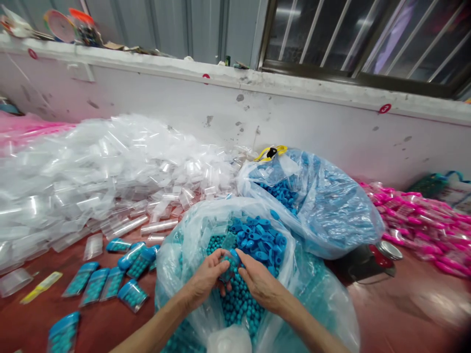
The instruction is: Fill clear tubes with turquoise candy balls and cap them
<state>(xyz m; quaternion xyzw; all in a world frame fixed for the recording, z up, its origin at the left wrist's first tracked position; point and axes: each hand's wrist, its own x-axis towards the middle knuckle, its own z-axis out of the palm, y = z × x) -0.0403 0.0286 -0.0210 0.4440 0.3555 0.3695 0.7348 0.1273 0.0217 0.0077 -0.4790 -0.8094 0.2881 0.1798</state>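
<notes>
My left hand (210, 275) grips a small clear plastic container (228, 264) over an open bag of teal beads (241, 299). Closed around the other side, my right hand (262, 285) presses at the blue cap (234, 254) on the container's top. My fingers partly cover the container, so its contents are hard to make out. Many loose blue caps (259, 240) lie in the same plastic bag (195, 220), just beyond my hands. To the left, several capped containers full of teal beads (97, 284) rest on the red table.
A heap of clear empty containers (110, 171) covers the back left. Behind the bead bag sits another bag of blue caps (327, 211). Pink pieces (419, 220) pile up at right, near a dark thermos-like object (364, 264). A yellow cutter (42, 288) lies at left.
</notes>
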